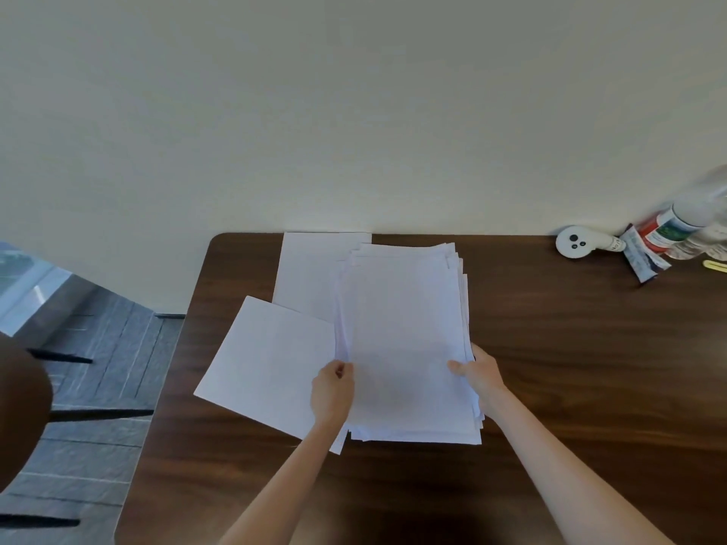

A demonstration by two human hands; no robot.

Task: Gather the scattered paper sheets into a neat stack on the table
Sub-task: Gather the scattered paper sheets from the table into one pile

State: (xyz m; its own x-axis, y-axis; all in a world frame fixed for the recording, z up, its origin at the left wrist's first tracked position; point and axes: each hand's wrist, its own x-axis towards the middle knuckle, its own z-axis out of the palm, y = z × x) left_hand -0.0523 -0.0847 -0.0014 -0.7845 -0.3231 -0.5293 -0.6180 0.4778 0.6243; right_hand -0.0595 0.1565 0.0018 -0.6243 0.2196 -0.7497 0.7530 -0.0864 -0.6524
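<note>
A thick, uneven stack of white paper sheets [405, 340] lies on the dark wooden table [550, 367], its edges not lined up. My left hand [332, 391] grips the stack's left edge near the front, fingers curled round it. My right hand [482, 377] holds the right edge, thumb on top and fingers underneath. One loose sheet [267, 363] lies tilted to the left of the stack, partly under my left hand. Another loose sheet [310, 269] lies at the back against the wall, partly under the stack.
At the table's back right stand a white round device [574, 241], a plastic bottle [684, 226] with a coloured label, a small packet [641, 257] and a yellow object [714, 265]. The table's left edge drops to a grey floor [90, 348]; a dark chair [19, 411] is at the far left.
</note>
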